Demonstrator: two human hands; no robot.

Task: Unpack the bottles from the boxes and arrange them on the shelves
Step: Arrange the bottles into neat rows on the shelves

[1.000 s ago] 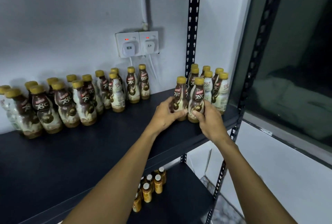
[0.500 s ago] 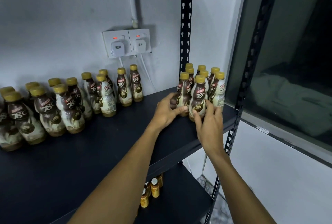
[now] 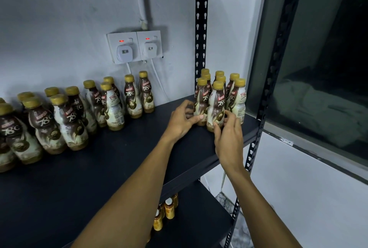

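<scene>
Black shelf (image 3: 103, 170) against a grey wall (image 3: 59, 28) held brown-and-cream coffee bottles with gold caps, as a person reached in with both arms. The left hand (image 3: 182, 123) had its grip curled round the left front bottle (image 3: 201, 101), index fingertip on the lower label; the right hand (image 3: 229, 142) had its grip pinched on the base of the right front bottle (image 3: 217, 106), thumb on one side, fingers on the other. Both bottles stood upright, touching each other, at the front of a tight cluster (image 3: 238, 96) at the shelf's right end, beside the slotted post (image 3: 201, 28). A longer group of bottles (image 3: 67, 116) lined the wall to the left, below a double wall socket (image 3: 134, 48). Small amber bottles (image 3: 169, 211) stood on the lower shelf (image 3: 199, 223)
</scene>
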